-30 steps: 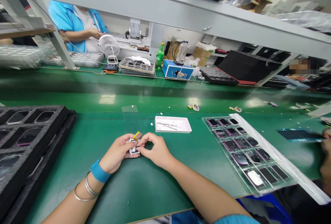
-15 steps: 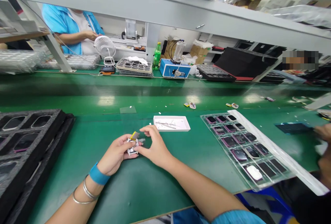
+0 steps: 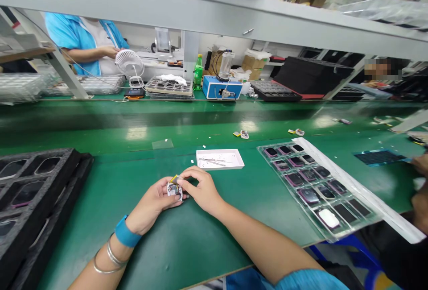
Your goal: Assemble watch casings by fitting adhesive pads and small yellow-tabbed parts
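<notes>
- Two bare hands sit at 6 o'clock on the green bench.
- The left hand point(image 3: 150, 203) clamps its fingers around a small white-framed electronic module point(image 3: 173, 189).
- The right hand point(image 3: 201, 190) presses its fingertips together on the module's top edge.
- A shallow white rectangular tray point(image 3: 220, 165) lies at 12 o'clock.

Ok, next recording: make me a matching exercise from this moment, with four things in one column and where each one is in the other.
Things:
1. Blue wristband
2. Metal tweezers
3. Green bottle
4. Small white component

Places:
A. Held in the left hand, with the right hand against it
B. Around the left wrist
C. In the white tray
D. On the far bench, beside the blue box

Pairs: 1-B, 2-C, 3-D, 4-A
</notes>
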Motion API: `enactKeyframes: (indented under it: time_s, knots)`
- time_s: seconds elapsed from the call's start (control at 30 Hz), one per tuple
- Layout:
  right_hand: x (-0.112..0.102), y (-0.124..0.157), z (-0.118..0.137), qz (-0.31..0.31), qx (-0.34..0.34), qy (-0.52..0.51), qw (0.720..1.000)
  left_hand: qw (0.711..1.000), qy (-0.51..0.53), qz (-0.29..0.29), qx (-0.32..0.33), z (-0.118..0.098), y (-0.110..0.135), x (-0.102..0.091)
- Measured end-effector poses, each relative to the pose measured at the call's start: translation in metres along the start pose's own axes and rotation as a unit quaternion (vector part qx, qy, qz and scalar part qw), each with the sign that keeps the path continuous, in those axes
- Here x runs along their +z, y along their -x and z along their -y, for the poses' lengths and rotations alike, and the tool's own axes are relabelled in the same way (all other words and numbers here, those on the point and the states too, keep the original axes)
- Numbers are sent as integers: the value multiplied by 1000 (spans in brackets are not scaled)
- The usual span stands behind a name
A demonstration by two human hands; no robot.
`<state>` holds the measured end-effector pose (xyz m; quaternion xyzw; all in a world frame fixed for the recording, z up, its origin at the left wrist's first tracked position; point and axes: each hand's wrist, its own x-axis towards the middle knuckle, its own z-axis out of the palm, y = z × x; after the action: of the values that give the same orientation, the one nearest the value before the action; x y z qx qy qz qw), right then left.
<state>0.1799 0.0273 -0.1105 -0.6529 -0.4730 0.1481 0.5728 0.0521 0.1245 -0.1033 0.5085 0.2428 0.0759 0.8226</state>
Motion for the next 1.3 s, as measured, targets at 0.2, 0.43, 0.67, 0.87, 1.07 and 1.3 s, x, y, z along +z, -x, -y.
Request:
enactKeyframes:
  time_s: [0.2, 0.43, 0.67, 0.87, 1.07, 1.3]
  knots:
    - [3, 5, 0, 8, -60, 80, 995, 999, -11, -41, -15, 1, -2, 2]
    - [-1, 9, 8, 59, -225, 279, 932, 990, 138, -16, -38, -3, 0, -5]
    - [-4, 6, 5, 78, -143, 183, 970, 995, 96, -28, -5, -6, 0, -7]
    - [3, 6, -6, 140, 91, -135, 977, 998, 56, -8, 31, -3, 1, -4]
    - [9, 8, -5, 150, 108, -210, 960, 995, 43, 16, 83, 3, -4, -2]
    - [-2, 7, -23, 179, 41, 29, 983, 984, 56, -79, 150, 0, 11, -4]
